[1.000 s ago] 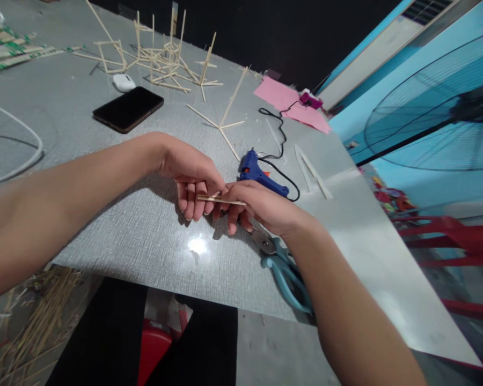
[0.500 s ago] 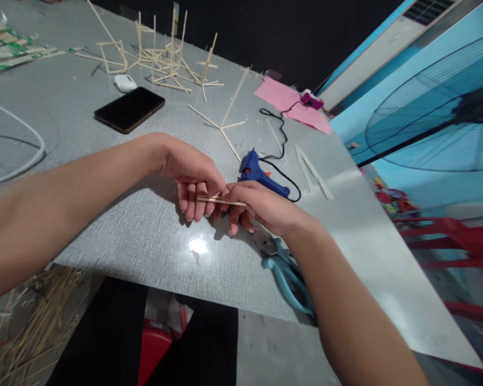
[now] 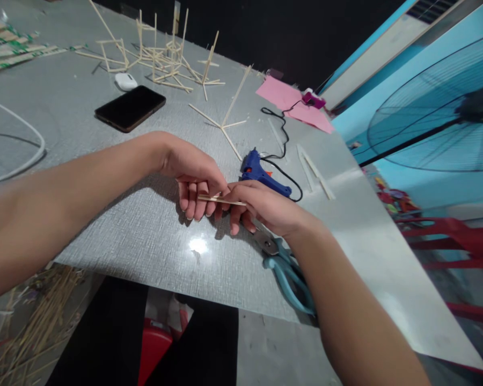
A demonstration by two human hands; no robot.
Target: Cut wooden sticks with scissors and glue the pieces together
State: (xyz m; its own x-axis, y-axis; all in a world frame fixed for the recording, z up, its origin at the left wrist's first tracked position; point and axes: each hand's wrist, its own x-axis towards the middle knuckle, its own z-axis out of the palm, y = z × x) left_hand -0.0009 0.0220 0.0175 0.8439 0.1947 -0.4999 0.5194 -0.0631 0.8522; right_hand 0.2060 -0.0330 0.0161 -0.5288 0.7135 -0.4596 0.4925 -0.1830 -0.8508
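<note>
Desk (image 3: 145, 236): near edge not far from the hands; a dropped piece could go over it. Left hand (image 3: 199, 182) and right hand (image 3: 261, 206): appear to meet, both pinching the stick. Scissors (image 3: 276, 262): on the desk, metal end near the right fingertips; lowering carelessly risks a nick. Glue gun (image 3: 261, 174): just beyond the right hand; a backward shift might knock it. Heat: cannot tell. Stick (image 3: 207, 198): held between the hands; uneven pressure could snap it or make it slip.
</note>
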